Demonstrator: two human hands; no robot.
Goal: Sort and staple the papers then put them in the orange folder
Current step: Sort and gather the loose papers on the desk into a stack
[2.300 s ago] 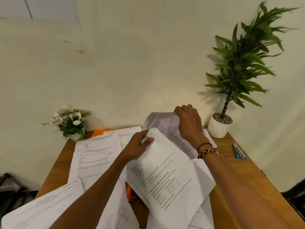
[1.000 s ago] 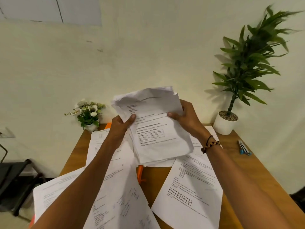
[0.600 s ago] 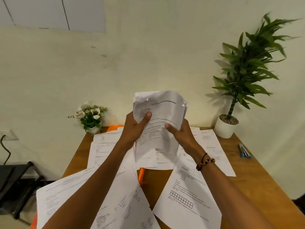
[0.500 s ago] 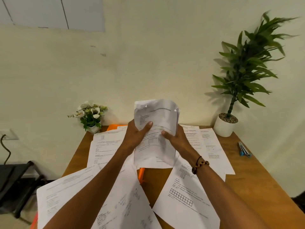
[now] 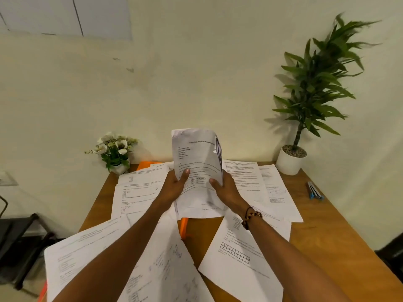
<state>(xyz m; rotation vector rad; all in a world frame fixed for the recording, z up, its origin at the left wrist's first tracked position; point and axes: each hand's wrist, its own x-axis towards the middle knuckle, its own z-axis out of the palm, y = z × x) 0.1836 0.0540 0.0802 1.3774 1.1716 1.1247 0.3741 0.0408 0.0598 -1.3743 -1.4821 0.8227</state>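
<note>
A stack of printed papers [image 5: 196,155] stands upright over the middle of the wooden table [image 5: 331,243], its lower edge resting on the sheets below. My left hand [image 5: 174,186] grips its left side and my right hand [image 5: 224,188] grips its right side, thumbs on the front page. Loose printed sheets [image 5: 237,258] lie spread over most of the table. An orange folder [image 5: 145,165] shows at the back, mostly under sheets. An orange object [image 5: 183,228] pokes out below the stack; what it is I cannot tell.
A small white flower pot [image 5: 114,152] stands at the back left corner and a tall green plant in a white pot [image 5: 291,160] at the back right. Pens [image 5: 314,190] lie near the right edge. A dark chair [image 5: 19,243] stands left of the table.
Both hands gathered sheets off the table, lifted them as one stack, and squeezed it narrower and upright. The stack has come down a little, and more sheets at the back right are uncovered.
</note>
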